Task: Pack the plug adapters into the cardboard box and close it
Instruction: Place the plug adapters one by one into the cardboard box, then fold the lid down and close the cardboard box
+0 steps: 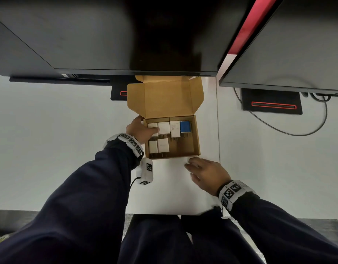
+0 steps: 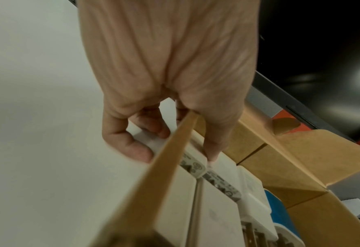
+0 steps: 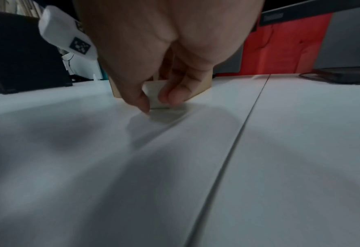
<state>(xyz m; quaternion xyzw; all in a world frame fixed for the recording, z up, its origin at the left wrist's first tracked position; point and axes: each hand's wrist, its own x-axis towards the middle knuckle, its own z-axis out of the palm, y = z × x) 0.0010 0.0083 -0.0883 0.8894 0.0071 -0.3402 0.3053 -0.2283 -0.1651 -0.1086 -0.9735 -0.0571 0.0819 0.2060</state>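
Observation:
The cardboard box (image 1: pixel 196 137) stands open on the white table, its lid (image 1: pixel 165 100) folded back. Inside lie several white plug adapters (image 1: pixel 163 128) and a blue one (image 1: pixel 185 126). My left hand (image 1: pixel 140 129) grips the box's left wall (image 2: pixel 174 143), fingers outside and thumb inside on a white adapter (image 2: pixel 221 164). My right hand (image 1: pixel 194 166) is on the table just in front of the box's near right corner. In the right wrist view it (image 3: pixel 153 103) pinches a white adapter (image 3: pixel 153 91) that sits on the table; the head view hides this adapter under the hand.
Two dark monitors hang over the back of the table, with stand bases (image 1: pixel 272 101) carrying red strips. A black cable (image 1: pixel 297 133) loops at the right. A white tagged device (image 1: pixel 146 171) hangs by my left wrist. A table seam (image 1: pixel 218 130) runs beside the box.

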